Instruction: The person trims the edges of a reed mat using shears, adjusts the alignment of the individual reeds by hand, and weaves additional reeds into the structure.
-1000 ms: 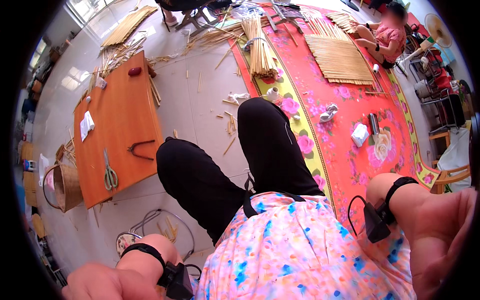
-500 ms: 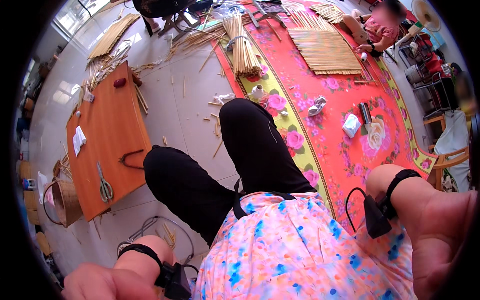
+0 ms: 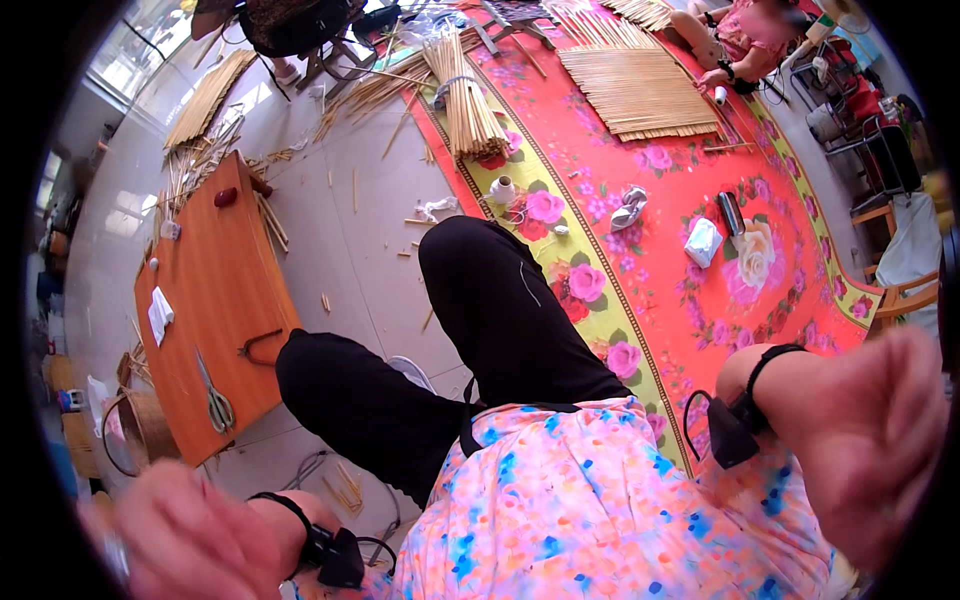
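Note:
My left hand (image 3: 195, 530) is raised at the lower left, smeared by motion, its fingers seemingly bent; whether anything is in it cannot be told. At the lower right my right hand (image 3: 875, 445) is lifted with its fingers curled in, also blurred; its grip is hidden. Each wrist wears a black strap with a small black box. Between the hands lies my flowered apron (image 3: 590, 500), over black trousers (image 3: 500, 310). Nearest the left hand is a brown wooden board (image 3: 215, 300) bearing scissors (image 3: 215, 395), a dark bent metal tool (image 3: 262, 347) and a white cloth (image 3: 160, 315).
A red flowered mat (image 3: 640, 290) at right holds a tied bundle of sticks (image 3: 465, 100), a woven stick panel (image 3: 640, 90), a thread spool (image 3: 502, 189), a white packet (image 3: 703, 243) and a dark case (image 3: 731, 214). Another person (image 3: 745, 45) sits at the far right. A basket (image 3: 145, 430) stands left.
Both hands have risen and their fingers have curled more. The view has shifted slightly. A light shoe edge now shows between my legs. The seated person's arm has moved a little.

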Motion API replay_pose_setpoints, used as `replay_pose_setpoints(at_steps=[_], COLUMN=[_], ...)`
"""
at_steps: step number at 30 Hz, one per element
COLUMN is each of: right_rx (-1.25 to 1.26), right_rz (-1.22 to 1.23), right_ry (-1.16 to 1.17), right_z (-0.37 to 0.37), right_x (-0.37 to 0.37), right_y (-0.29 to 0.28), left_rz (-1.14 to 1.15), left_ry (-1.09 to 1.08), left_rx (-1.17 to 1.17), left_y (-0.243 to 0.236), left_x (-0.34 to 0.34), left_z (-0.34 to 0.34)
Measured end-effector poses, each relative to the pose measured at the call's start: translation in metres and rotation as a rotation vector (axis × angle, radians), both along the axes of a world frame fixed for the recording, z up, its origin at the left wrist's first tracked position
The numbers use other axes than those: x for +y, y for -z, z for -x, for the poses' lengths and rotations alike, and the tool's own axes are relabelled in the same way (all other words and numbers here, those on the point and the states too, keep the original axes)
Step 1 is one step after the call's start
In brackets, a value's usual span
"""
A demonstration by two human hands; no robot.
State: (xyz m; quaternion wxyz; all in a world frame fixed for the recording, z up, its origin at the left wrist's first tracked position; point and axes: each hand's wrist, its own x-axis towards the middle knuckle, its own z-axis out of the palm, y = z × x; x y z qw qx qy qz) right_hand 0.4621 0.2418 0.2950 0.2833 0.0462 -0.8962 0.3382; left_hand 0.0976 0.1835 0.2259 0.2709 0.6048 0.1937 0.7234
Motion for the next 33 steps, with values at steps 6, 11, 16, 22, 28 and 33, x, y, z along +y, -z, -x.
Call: replay_pose_setpoints(at_steps=[6, 11, 16, 22, 28, 33], right_rx=[0.277, -0.438, -0.682, -0.68, -0.667, -0.611], right_rz=[0.045, 0.446, 0.716, 0.891, 0.765, 0.615], right_ry=[0.965, 1.153, 1.118, 1.459, 1.649, 1.701], right_z=[0.034, 0.013, -0.022, -0.033, -0.022, -0.011], right_x=[0.084, 0.127, 0.117, 0.114, 0.159, 0.206], right_y=[0.152, 0.346, 0.505, 0.596, 0.626, 0.645], left_rz=[0.273, 0.709, 0.839, 1.031, 1.13, 1.203], left_ry=[-0.443, -0.438, -0.447, -0.393, -0.441, -0.52], left_rx=[0.313, 0.439, 0.605, 0.633, 0.583, 0.551], left_y=[0.052, 0.102, 0.143, 0.209, 0.228, 0.226], left_x=[0.06, 0.114, 0.145, 0.17, 0.181, 0.194], left_z=[0.019, 0.03, 0.045, 0.073, 0.092, 0.094])
